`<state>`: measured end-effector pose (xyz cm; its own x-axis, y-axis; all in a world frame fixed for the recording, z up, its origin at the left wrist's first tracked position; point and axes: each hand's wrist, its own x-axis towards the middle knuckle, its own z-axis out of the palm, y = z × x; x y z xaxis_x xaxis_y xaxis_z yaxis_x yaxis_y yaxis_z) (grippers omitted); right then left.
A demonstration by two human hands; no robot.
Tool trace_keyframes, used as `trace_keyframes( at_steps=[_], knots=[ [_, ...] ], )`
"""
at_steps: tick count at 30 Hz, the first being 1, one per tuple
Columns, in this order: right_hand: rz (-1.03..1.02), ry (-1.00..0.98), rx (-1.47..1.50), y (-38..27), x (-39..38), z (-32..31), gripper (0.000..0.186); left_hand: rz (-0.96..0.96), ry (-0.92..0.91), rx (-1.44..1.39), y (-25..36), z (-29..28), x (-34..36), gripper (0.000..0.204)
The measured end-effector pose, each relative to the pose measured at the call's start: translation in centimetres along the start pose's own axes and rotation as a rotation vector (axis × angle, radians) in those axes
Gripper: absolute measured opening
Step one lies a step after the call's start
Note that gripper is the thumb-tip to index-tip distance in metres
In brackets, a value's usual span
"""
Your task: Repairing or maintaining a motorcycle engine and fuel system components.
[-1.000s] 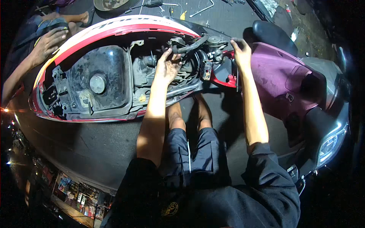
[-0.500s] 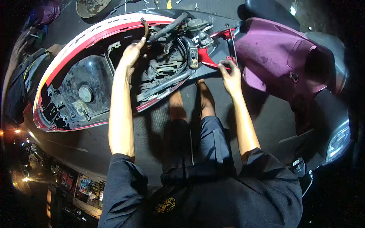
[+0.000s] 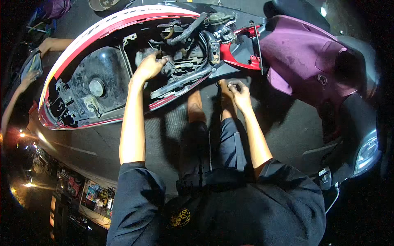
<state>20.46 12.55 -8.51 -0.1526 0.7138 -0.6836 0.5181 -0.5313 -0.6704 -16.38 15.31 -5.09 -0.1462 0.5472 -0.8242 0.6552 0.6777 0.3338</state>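
Observation:
A scooter body (image 3: 65, 63) with white and red side trim lies before me, its inside exposed. Over the opening beside the engine parts (image 3: 186, 61) is my left hand (image 3: 150, 67), fingers apart and apparently holding nothing; some fingertips are hard to make out. A brown curved piece (image 3: 169, 33) sits near a thick black hose (image 3: 187, 30), just beyond that hand. My right hand (image 3: 240, 95) hovers on the near side of the frame, fingers curled together; whatever they hold, if anything, is hidden. Just above it is the red forked panel (image 3: 242, 63), apart from the hand.
A purple scooter panel (image 3: 299, 53) and a dark seat (image 3: 297, 12) stand to the right. Another person's arm (image 3: 57, 44) reaches in at the far left. A round pan (image 3: 102, 4) lies at the top, and a shelf of goods (image 3: 96, 197) at lower left.
My left hand has left the brown piece and drawn nearer to me, over the opening. My right hand has let go of the red panel and moved down and left. The view shifted slightly.

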Motion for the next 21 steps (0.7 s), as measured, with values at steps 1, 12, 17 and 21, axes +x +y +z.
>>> trace_keyframes(
  at_steps=[1,12,17,21],
  knots=[
    [0.018,0.007,-0.003,1.0,-0.2,-1.0,0.012,0.053,0.058,-0.022,2.3,0.2,-2.6,0.056],
    [0.191,-0.022,-0.025,4.9,-1.6,-2.5,0.014,0.301,0.341,-0.009,1.5,4.7,-15.9,0.019],
    [0.138,-0.086,-0.068,4.7,0.5,-0.5,0.016,0.384,0.394,-0.081,0.8,5.0,-14.3,0.018],
    [-0.019,-0.110,-0.209,0.5,4.3,1.4,0.028,0.392,0.444,-0.094,0.7,6.7,-11.8,0.015]
  ],
)
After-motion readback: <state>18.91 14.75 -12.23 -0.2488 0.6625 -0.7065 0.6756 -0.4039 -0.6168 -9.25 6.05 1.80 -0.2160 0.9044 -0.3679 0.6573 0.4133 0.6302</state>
